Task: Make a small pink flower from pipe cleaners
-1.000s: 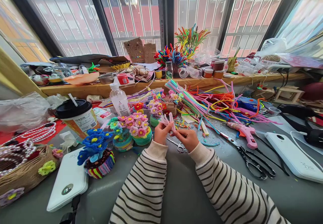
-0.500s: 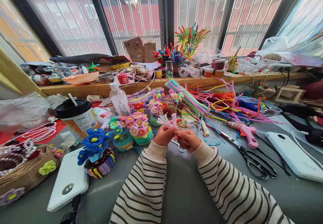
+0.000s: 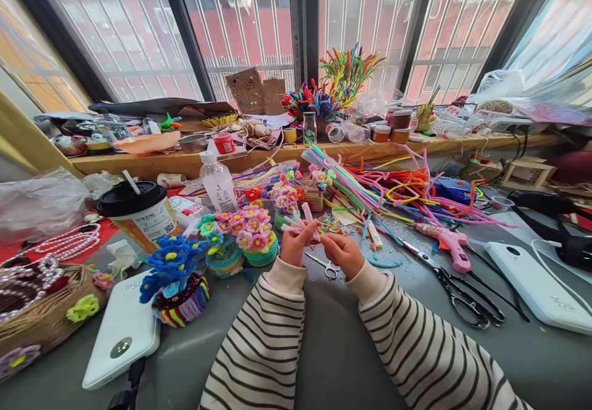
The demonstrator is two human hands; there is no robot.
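- Head view, only one:
- Left hand (image 3: 295, 245) raised just above grey worktop (image 3: 333, 348), fingers pinched shut on small pink pipe-cleaner flower (image 3: 303, 222); pale pink loops sticking up and out to the left of the fingertips.
- Right hand (image 3: 343, 253) just beside left, nearly touching; fingers curled together at the flower's base. Actual grip on the stem hidden by the knuckles, so can't tell if clamped on it.
- Both wrists in black/white striped sleeves (image 3: 268, 336), forearms coming in from bottom edge.
- Small scissors (image 3: 326, 266) flat on worktop, directly below and btw. the two hands, not touched.
- Finished pink flower pot (image 3: 253, 232) just left of left hand; blue flower pot (image 3: 178, 280) further left, next to white power bank (image 3: 124, 330).
- Lidded drink cup w/ straw (image 3: 139, 213) and clear bottle (image 3: 218, 183) behind the pots.
- Loose pile of coloured pipe cleaners (image 3: 383, 191) behind and right of hands, spreading towards wooden sill.
- Pink glue gun (image 3: 448, 243) and big black scissors (image 3: 462, 296) well right of right hand; second white power bank (image 3: 531, 283) at far right.
- Woven basket w/ pearl strings (image 3: 37, 305) at far left edge.
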